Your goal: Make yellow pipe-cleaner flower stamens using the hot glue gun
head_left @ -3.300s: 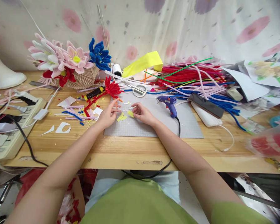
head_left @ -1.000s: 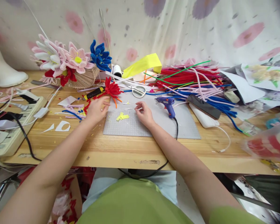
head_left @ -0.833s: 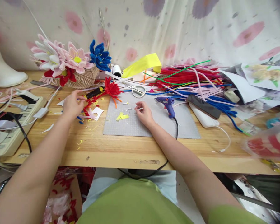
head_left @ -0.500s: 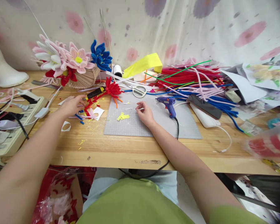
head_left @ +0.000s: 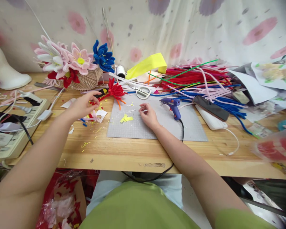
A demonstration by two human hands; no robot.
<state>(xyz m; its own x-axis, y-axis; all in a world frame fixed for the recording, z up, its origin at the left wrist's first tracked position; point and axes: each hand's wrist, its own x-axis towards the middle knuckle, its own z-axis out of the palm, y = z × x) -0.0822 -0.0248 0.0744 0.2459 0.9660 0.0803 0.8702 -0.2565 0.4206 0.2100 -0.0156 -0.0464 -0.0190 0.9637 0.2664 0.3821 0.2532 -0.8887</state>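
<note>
My left hand (head_left: pixel 85 104) hovers over the scraps at the left of the mat, fingers stretched forward and apart. Just beyond its fingertips lie a black and yellow tool (head_left: pixel 102 93), partly hidden, and a red fuzzy flower (head_left: pixel 115 89). My right hand (head_left: pixel 148 115) rests on the grey cutting mat (head_left: pixel 143 131), its fingers loosely curled with a gap at the thumb; I see nothing in them. Left of it lie thin white pieces (head_left: pixel 131 111) and folded yellow strips (head_left: pixel 126 118). A purple glue gun (head_left: pixel 172 107) lies to its right, and white-handled scissors (head_left: pixel 143 93) lie behind.
Red, pink and blue pipe cleaners (head_left: pixel 197 78) pile up at the back right, beside a dark phone (head_left: pixel 211 108). Fuzzy flowers in a pleated holder (head_left: pixel 87 80) stand back left. A power strip (head_left: pixel 21 127) with cables sits at the left. The glue gun's cord (head_left: pixel 182 130) runs past my right forearm.
My left hand has moved right and a little forward, from the scraps towards the black and yellow tool and red flower. My right hand stays in place.
</note>
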